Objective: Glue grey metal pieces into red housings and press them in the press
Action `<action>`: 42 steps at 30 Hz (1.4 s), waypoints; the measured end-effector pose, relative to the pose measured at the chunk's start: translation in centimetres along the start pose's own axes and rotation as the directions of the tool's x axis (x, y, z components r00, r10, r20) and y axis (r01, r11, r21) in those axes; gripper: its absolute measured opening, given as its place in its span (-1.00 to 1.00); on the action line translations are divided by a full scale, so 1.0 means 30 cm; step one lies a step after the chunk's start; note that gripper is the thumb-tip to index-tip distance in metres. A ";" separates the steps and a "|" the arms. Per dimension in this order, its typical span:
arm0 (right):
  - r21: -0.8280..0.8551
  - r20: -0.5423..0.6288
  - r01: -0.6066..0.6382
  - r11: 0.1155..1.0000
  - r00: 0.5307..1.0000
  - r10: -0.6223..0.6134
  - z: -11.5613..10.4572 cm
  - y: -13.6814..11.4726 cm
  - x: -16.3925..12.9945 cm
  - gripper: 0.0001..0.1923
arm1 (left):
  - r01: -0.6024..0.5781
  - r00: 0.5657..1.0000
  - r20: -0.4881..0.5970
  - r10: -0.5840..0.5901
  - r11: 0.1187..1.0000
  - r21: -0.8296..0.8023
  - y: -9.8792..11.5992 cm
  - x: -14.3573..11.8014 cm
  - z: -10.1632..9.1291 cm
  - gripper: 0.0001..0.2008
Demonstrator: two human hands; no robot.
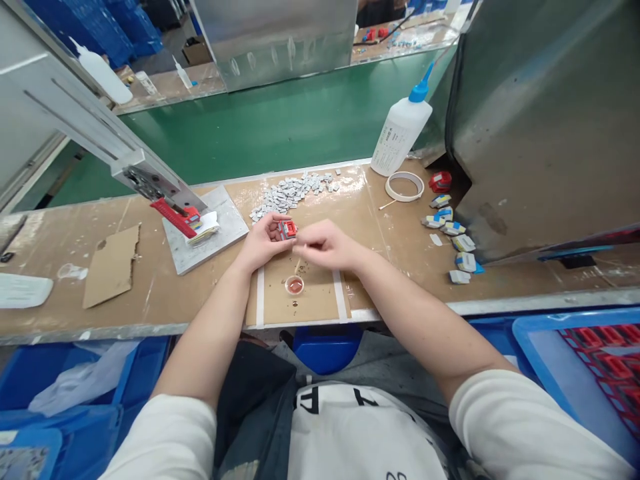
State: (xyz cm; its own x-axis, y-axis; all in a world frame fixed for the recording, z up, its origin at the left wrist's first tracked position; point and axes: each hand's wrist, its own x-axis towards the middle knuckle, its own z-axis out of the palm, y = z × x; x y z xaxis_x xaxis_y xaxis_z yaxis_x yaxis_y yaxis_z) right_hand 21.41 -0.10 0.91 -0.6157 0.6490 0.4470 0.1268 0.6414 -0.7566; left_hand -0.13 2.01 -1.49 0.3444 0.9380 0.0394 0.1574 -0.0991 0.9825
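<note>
My left hand (266, 239) holds a small red part (288, 230) between thumb and fingers, just above the brown worktop. My right hand (325, 245) is close beside it on the right, fingers pinched together near the red part; what the fingertips hold is too small to tell. A small round dish with reddish liquid (295, 285) sits on the worktop just below both hands, inside a square marked with white tape (260, 297). A pile of several small grey pieces (293, 191) lies just beyond my hands.
A metal plate with a red-handled clamp fixture (183, 217) stands to the left. A white squeeze bottle with blue nozzle (401, 130), a tape roll (405, 186) and several blue-and-white parts (453, 230) lie right. A green conveyor (260, 127) runs behind. Blue bins (585, 353) sit below.
</note>
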 end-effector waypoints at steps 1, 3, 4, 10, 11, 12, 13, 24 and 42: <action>-0.007 0.141 0.017 1.000 0.990 -0.016 0.006 -0.013 -0.006 -0.58 | -0.004 1.000 -0.021 0.003 1.000 -0.007 0.000 0.003 -0.003 -0.39; -0.092 0.325 0.019 0.996 0.946 0.012 0.023 -0.036 -0.011 -0.57 | -0.006 0.998 -0.066 0.005 1.000 -0.017 -0.001 0.009 -0.011 -0.37; -0.152 0.368 0.014 0.988 0.929 0.044 0.030 -0.047 -0.009 -0.55 | -0.009 0.996 -0.086 0.007 1.000 -0.021 0.000 0.011 -0.015 -0.37; -0.488 0.085 -0.242 0.839 0.943 0.322 -0.050 -0.081 0.000 -0.45 | 0.002 0.992 -0.124 -0.004 1.000 -0.016 0.008 0.018 -0.021 -0.33; -0.548 -0.062 -0.350 0.760 0.923 0.380 -0.093 -0.084 -0.016 -0.47 | 0.015 0.992 -0.123 -0.016 1.000 -0.013 0.012 0.019 -0.020 -0.33; -0.592 -0.212 -0.464 0.659 0.878 0.428 -0.144 -0.086 -0.043 -0.51 | 0.022 0.992 -0.122 -0.024 1.000 -0.013 0.016 0.018 -0.019 -0.32; -0.614 -0.347 -0.574 0.542 0.813 0.468 -0.199 -0.087 -0.079 -0.57 | 0.024 0.993 -0.119 -0.025 1.000 -0.014 0.020 0.018 -0.018 -0.31; -0.674 -0.503 -0.736 0.059 0.516 0.693 -0.448 -0.018 -0.407 -0.87 | -0.067 0.990 -0.126 0.065 0.998 -0.010 0.034 0.012 -0.016 -0.36; 0.814 -0.077 -0.247 0.525 0.851 0.520 -0.031 0.037 0.039 -0.35 | -0.084 0.996 0.002 0.094 0.897 -0.433 0.039 -0.021 -0.025 -0.27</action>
State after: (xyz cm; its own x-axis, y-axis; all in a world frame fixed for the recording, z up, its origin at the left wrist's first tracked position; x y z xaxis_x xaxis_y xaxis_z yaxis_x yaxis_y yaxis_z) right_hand 21.55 1.75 1.03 -0.3978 0.9172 0.0238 -0.4147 -0.1566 -0.8964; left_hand -0.85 1.54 -0.25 0.3592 0.9239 0.1318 -0.2886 -0.0243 0.9571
